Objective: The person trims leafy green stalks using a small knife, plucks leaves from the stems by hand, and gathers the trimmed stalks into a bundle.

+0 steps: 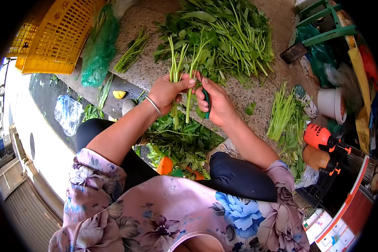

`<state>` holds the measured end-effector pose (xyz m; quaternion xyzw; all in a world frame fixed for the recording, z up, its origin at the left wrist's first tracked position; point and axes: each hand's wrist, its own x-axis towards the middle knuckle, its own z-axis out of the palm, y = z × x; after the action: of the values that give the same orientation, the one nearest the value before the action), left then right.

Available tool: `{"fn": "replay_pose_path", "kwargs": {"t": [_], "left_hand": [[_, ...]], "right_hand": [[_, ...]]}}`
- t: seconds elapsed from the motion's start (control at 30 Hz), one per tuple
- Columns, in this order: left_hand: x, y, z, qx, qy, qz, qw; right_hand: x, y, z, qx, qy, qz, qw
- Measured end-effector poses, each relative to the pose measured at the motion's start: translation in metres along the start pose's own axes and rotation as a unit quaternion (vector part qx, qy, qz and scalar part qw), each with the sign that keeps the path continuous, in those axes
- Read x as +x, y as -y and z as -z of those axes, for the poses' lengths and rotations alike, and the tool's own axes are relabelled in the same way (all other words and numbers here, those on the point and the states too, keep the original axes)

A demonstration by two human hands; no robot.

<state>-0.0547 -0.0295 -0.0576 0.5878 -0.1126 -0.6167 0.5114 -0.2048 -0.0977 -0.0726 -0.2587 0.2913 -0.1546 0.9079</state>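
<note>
Two bare hands are engaged: the left hand closes around several green stems, thumb and forefinger pinching a single stem; the right hand, just beside it, curls around a green-handled tool. The tool's working end appears hidden by the fingers and cannot be confirmed. The held material, slender, smooth and pale green, projects above and below the left fist. Beyond lies a tangled leafy heap; at right, a straight-stemmed bundle. Speckled stone shows between these two. Its near edge runs diagonally beneath the forearms, above loose leaves. At left, a small bundle lies near a rumpled green bag and a perforated yellow crate.
</note>
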Motion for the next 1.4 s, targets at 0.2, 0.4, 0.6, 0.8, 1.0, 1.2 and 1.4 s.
{"fn": "replay_pose_path", "kwargs": {"t": [0.2,0.4,0.6,0.8,1.0,1.2,1.4], "left_hand": [[0.001,0.004,0.0,0.003,0.002,0.005,1.0],[0.0,0.008,0.011,0.126,-0.039,0.014,0.991],[-0.003,0.017,0.015,0.269,0.011,0.012,0.963],[-0.002,0.014,0.027,0.305,0.038,0.054,0.95],[-0.001,0.006,0.034,0.266,-0.016,0.052,0.962],[0.002,0.003,0.027,0.131,-0.019,0.041,0.99],[0.002,-0.005,0.017,0.086,-0.038,0.048,0.994]], "right_hand": [[0.001,-0.007,0.012,0.011,0.001,-0.012,1.0],[-0.005,-0.009,0.042,-0.058,-0.057,-0.142,0.986],[0.007,0.017,0.045,0.004,0.052,-0.077,0.996],[0.014,0.012,0.071,-0.192,-0.011,-0.095,0.977],[0.008,0.018,0.098,-0.764,-0.099,0.033,0.636],[0.064,0.08,0.095,-0.766,-0.348,0.137,0.522],[0.07,0.091,0.096,-0.727,-0.377,0.182,0.544]]}}
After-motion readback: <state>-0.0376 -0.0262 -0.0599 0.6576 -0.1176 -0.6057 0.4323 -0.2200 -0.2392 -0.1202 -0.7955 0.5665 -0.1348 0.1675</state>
